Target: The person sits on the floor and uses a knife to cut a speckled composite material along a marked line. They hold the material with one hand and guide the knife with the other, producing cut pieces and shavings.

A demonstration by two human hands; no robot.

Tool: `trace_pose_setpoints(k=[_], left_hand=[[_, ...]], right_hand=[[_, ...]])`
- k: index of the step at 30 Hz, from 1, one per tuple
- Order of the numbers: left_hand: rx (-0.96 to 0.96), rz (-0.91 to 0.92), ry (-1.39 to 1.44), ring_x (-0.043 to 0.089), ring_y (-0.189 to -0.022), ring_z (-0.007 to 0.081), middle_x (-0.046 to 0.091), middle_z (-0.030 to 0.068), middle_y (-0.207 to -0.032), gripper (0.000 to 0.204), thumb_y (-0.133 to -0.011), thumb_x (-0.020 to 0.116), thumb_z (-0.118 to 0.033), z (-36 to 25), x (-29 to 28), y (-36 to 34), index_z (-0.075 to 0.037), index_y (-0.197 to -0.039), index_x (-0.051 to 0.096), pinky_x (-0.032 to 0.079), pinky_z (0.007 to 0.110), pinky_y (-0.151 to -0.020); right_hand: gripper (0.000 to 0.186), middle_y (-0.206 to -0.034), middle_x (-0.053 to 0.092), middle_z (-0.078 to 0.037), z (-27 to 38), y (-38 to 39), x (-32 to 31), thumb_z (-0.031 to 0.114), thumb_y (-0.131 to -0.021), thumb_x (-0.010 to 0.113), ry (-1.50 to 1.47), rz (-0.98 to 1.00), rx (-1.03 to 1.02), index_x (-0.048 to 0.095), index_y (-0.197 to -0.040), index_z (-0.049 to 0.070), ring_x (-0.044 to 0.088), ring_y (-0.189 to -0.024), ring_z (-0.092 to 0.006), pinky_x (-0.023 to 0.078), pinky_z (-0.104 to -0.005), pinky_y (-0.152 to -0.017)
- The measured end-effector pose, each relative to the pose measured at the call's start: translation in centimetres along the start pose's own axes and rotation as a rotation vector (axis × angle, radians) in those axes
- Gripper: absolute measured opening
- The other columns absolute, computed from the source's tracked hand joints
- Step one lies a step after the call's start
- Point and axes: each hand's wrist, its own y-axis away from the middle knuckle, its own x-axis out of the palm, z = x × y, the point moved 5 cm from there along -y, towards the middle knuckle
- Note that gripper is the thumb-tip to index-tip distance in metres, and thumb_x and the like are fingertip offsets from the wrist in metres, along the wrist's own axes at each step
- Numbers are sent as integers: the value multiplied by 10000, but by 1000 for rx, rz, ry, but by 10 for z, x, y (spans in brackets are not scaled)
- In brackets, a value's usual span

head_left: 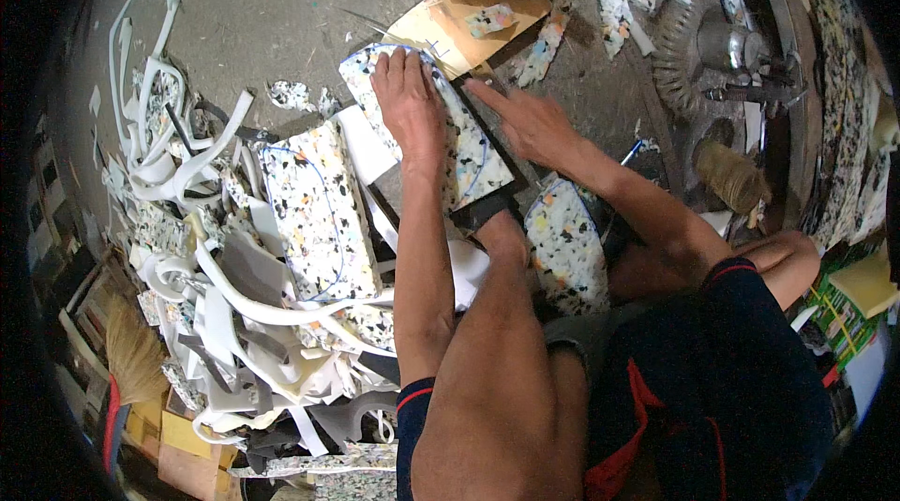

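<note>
My left hand lies flat, fingers together and stretched out, on a slab of speckled foam with a blue curved line drawn on it. To its right is my right hand, index finger stretched toward the slab's right edge and the other fingers partly curled. I see nothing held in it, though its underside is hidden. Past the slab's far end lies a tan curved sheet with a blue mark, and a thin dark strip beside it.
At left, another marked foam slab rests by a heap of white foam offcuts. A rounded foam piece stands by my legs. A blue pen, a twine spool and a metal coil are at right; a broom is lower left.
</note>
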Motion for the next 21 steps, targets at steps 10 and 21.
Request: trace_pose_setpoints(k=[10, 21], left_hand=[[-235, -225, -89, 518, -1234, 468, 553, 314, -1305, 587, -868, 759, -300, 22, -31, 11, 44, -1306, 572, 392, 559, -1062], [-508, 114, 534, 638, -772, 317, 663, 212, -902, 378, -962, 683, -233, 36, -39, -18, -9, -1234, 545, 508, 440, -749]], right_hand=[[717, -971, 585, -203, -49, 109, 19, 103, -980, 510, -75, 189, 207, 224, -1618, 260, 648, -871, -399, 548, -518, -776], [752, -915, 560, -183, -47, 87, -36, 54, -925, 566, -69, -123, -34, 289, -1602, 227, 609, -739, -401, 524, -500, -648]])
